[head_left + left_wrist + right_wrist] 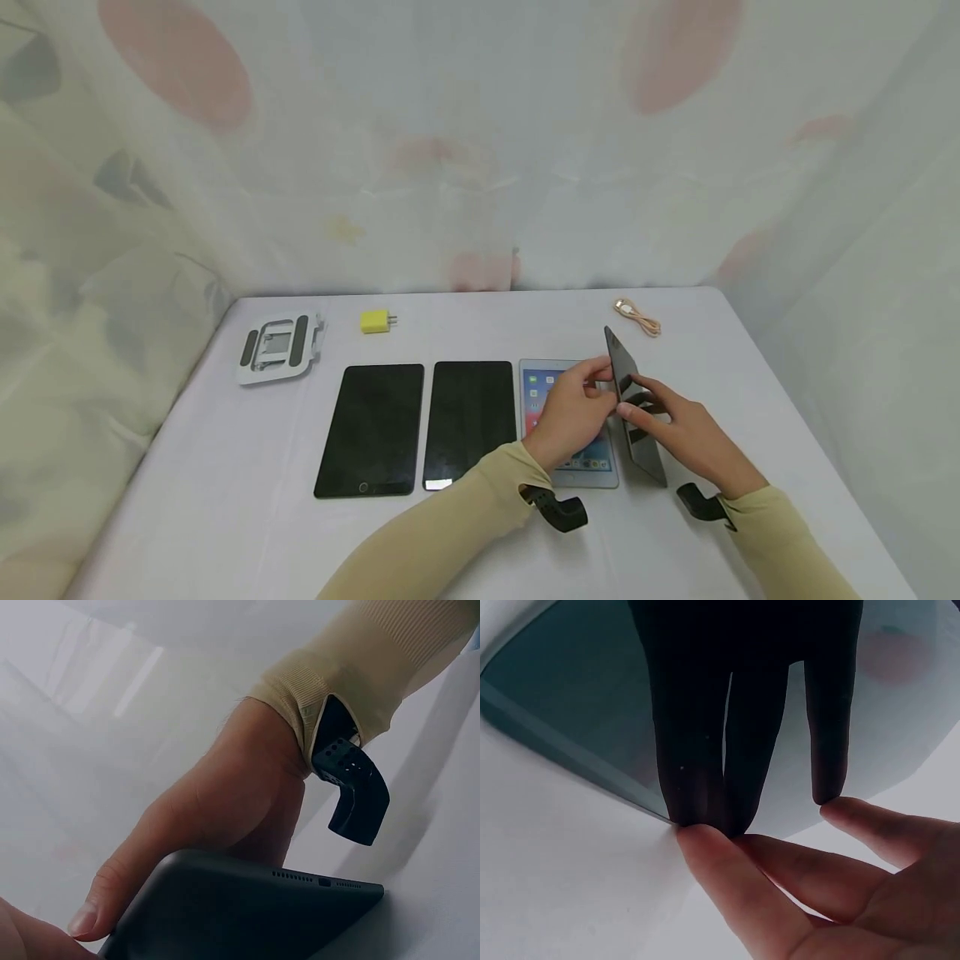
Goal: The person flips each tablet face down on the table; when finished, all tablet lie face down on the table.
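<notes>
A thin dark tablet (637,417) stands tilted on edge between both hands, above the right side of a white-framed tablet (592,479) that lies with its screen lit. My left hand (573,412) grips its upper edge from the left; part of its fingers is hidden. From the other side, my right hand (686,429) holds it with bent fingertips on the glossy screen (562,697) and the thumb at the edge. The dark screen mirrors those fingers in the right wrist view. Small speaker holes (292,877) show along its short edge in the left wrist view.
Two black-screened tablets, the outer tablet (372,429) and the inner tablet (472,417), lie left of the lit one. Farther back are a silver folding stand (307,367), a yellow charger plug (375,322) and a coiled cable (639,318). Curtains surround the white table (247,475).
</notes>
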